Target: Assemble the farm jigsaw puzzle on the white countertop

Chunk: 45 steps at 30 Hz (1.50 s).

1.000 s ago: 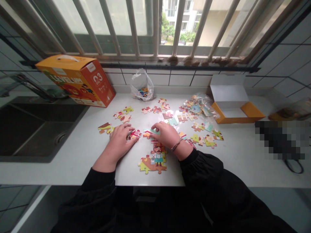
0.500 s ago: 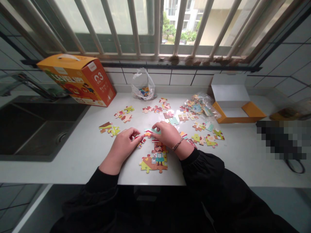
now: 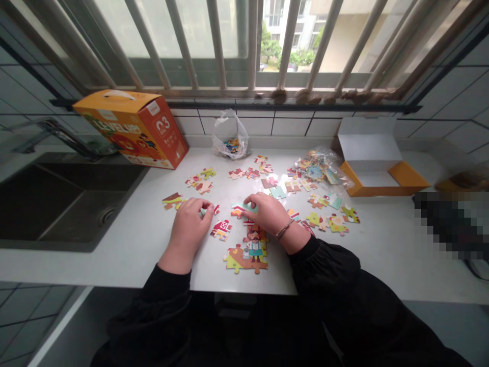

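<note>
White desk [image 3: 126, 255], mid-frame: my left grip [image 3: 187, 224] pinches a small piece [image 3: 216, 209]; my right grip [image 3: 269, 214] touches a striped piece [image 3: 237, 210], pinched or not, I can't tell.

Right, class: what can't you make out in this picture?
All in the head view:
Red-edged piece: mostly hidden by the left hand.
Teal-and-red piece: partly hidden by the right hand.
Small print on the tall orange box: too small.
Dark object: masked by pixel blocks.
</note>
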Motion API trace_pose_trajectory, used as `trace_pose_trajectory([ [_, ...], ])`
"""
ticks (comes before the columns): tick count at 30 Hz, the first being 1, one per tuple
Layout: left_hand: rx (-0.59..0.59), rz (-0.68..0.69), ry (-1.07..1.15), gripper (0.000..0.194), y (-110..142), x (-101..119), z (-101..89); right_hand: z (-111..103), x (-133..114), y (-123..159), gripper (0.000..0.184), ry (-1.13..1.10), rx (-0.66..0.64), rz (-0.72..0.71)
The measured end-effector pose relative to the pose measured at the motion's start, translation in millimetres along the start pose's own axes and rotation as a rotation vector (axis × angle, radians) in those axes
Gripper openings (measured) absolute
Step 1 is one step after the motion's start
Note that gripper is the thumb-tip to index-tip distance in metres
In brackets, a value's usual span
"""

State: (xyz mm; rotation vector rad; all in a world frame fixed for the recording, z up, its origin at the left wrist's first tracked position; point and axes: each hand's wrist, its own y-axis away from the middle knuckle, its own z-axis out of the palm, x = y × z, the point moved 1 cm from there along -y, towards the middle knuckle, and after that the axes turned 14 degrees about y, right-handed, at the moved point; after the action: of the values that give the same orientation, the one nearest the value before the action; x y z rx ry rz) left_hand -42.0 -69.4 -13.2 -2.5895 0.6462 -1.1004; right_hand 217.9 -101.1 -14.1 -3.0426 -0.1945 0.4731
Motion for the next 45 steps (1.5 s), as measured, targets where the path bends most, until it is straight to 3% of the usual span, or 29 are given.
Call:
trace_pose_trajectory([
  [3,0.046,-0.034,-0.035,0.015,0.1,-7.8,-5.6,-0.6,-0.2,0.0,0.028,-0.003,-0.006,-0.002],
  [8,-0.002,-0.061,-0.02,0.018,2.8,-13.0,-7.7,-2.4,-0.5,0.6,0.027,-0.003,-0.015,0.0],
  [15,-0.106,-0.101,-0.209,0.041,8.8,-14.8,-2.7,-2.3,-0.5,0.1,0.027,-0.004,-0.017,-0.002],
  [21,-0.093,-0.13,-0.128,0.035,2.5,-17.8,-2.1,0.5,0.7,-0.7,0.028,0.008,-0.013,-0.003],
  [26,-0.2,-0.128,0.014,0.037,-5.9,-11.3,4.0,1.3,1.2,-0.5,0.029,0.01,-0.009,-0.003],
  [36,-0.299,0.016,0.02,0.032,-12.4,-4.3,12.2,1.8,1.1,-0.2,0.029,0.009,-0.002,-0.001],
  [45,-0.291,0.116,-0.015,0.03,-5.9,3.8,15.7,2.3,1.2,0.2,0.03,0.008,0.01,-0.005],
])
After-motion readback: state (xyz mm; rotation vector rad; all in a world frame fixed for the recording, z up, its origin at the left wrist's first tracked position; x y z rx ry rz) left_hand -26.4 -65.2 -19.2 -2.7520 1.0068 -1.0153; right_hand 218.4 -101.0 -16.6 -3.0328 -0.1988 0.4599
